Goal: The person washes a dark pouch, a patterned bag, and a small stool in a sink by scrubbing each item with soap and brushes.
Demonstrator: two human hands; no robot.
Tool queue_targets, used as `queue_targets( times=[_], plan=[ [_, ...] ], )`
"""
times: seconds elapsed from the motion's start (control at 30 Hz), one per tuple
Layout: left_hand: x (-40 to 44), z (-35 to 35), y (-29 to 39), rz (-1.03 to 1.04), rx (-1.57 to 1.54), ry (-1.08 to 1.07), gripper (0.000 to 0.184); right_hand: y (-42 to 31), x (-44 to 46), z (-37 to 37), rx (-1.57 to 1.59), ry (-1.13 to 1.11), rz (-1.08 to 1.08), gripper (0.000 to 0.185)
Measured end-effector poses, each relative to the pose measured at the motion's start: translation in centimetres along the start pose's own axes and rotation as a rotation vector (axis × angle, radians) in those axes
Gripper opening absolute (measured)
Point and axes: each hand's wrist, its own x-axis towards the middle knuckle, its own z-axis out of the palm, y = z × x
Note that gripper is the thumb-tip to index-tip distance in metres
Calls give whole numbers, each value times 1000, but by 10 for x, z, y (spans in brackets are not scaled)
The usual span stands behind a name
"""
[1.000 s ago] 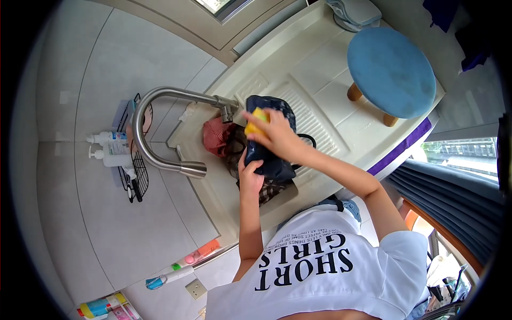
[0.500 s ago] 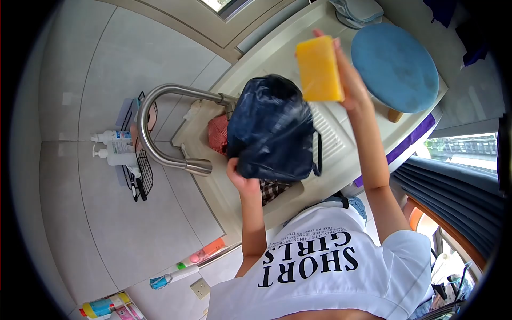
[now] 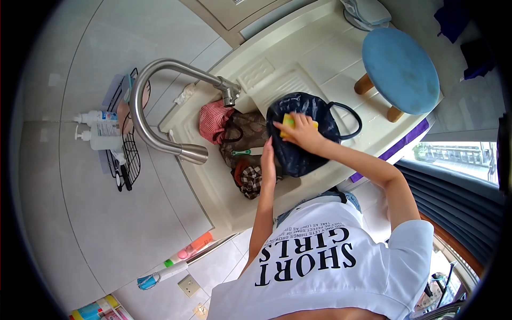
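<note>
A dark navy bag (image 3: 304, 161) with a glossy, wet-looking surface and a loop handle lies on the ribbed part of the sink counter, beside the basin. Pressed against the bag's upper face is a yellow bar of soap (image 3: 288, 121), mostly covered by my right hand (image 3: 304, 133), whose fingers curl over it. My left hand (image 3: 269, 162) rests along the bag's left edge, fingers stretched out and touching its side. In the basin, just left of that hand, sit a brown patterned cloth item (image 3: 248, 128), a red-striped cloth (image 3: 213, 121), a black-and-white checked cloth (image 3: 250, 180) and a green-and-white handled tool (image 3: 248, 152).
A curved metal faucet (image 3: 141, 101) arches over the basin. Farther right, a blue round-topped stool (image 3: 402, 69) stands on the counter. A wire rack (image 3: 130, 157) with pump bottles (image 3: 106, 136) hangs on the tiled wall. Purple cloth (image 3: 408, 141) lies along the counter's front edge.
My right hand has come down and left, bringing the soap from the air onto the bag. The bag has gone from being held up to lying down. My left hand's fingers have straightened.
</note>
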Motion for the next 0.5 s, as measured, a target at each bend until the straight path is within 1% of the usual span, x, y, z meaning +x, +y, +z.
queue_targets(
  times=[0.03,0.07,0.1,0.17,0.2,0.23,0.27,0.3,0.33,0.4,0.43,0.47,0.5],
  plan=[
    [8,-2,-5,162,527,-31,52,-2,-3,6,-84,10,-22,53],
    [6,0,-15,296,762,-28,50,-2,-7,11,-166,17,-45,53],
    [7,2,-18,306,760,-7,49,-1,-4,10,-173,6,-59,53],
    [9,-1,-21,308,749,17,49,2,1,9,-169,3,54,51],
    [11,-3,-20,285,692,-30,50,4,4,6,-124,-12,102,47],
    [12,-5,-20,263,635,-76,52,8,9,3,-31,-58,181,45],
    [13,-6,-25,259,619,-73,52,13,15,0,61,-106,260,43],
    [15,-8,-33,305,543,-53,55,20,22,-4,178,-158,379,39],
    [16,-9,-39,352,468,-32,57,53,28,17,665,-86,325,36],
    [13,-11,-50,353,415,1,56,54,52,-31,1281,-262,920,39],
    [13,-13,-61,253,378,26,54,55,63,-41,1272,-273,919,39],
    [14,-15,-68,154,342,49,53,58,74,-48,1219,-234,817,41],
    [12,-17,-67,148,336,52,53,60,84,-53,1167,-194,719,43]
  ],
)
